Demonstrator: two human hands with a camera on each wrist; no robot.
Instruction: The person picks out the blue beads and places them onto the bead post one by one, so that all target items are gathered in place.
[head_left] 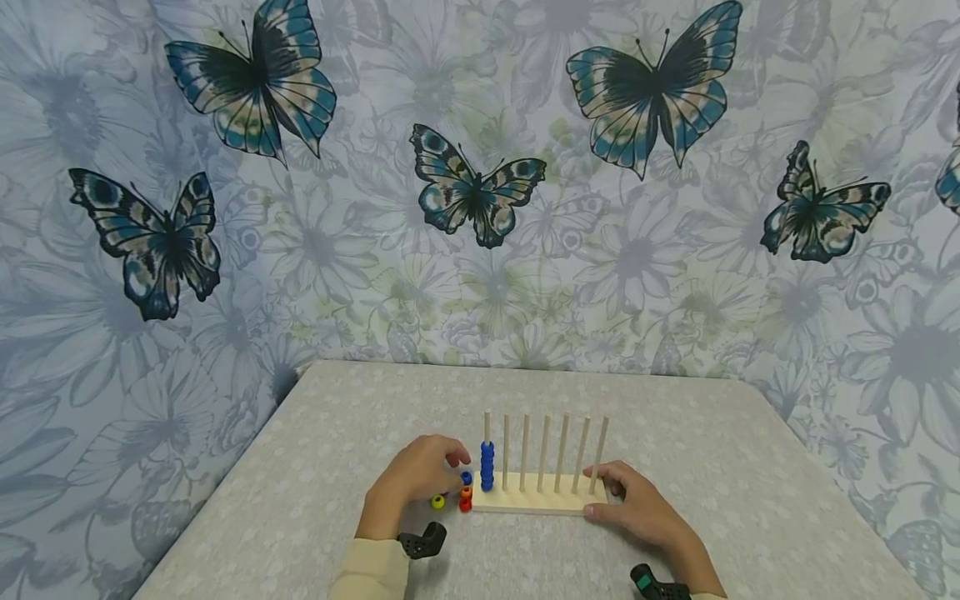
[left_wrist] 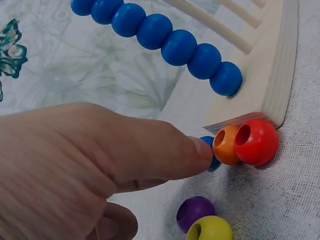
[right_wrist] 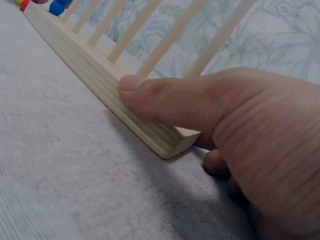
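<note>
A wooden peg stand [head_left: 536, 498] has a row of upright pegs, and several blue beads [head_left: 487, 467] are stacked on its leftmost one. My right hand [head_left: 633, 502] grips the stand's right end, thumb along the near side and fingers behind. At the left end, my left hand [head_left: 422, 471] hovers over loose beads. Its thumb tip overlaps a loose blue bead [left_wrist: 212, 150] in the left wrist view; a gap shows between thumb and forefinger in the head view. An orange bead [left_wrist: 227, 145] and a red bead [left_wrist: 257, 142] lie beside that blue one, against the stand.
A yellow bead [left_wrist: 211, 229] and a purple bead [left_wrist: 194, 212] lie by the left hand, a little away from the stand. Pale patterned cloth covers the table [head_left: 285, 517]. Behind it rises a wall [head_left: 480, 292] with butterflies and flowers.
</note>
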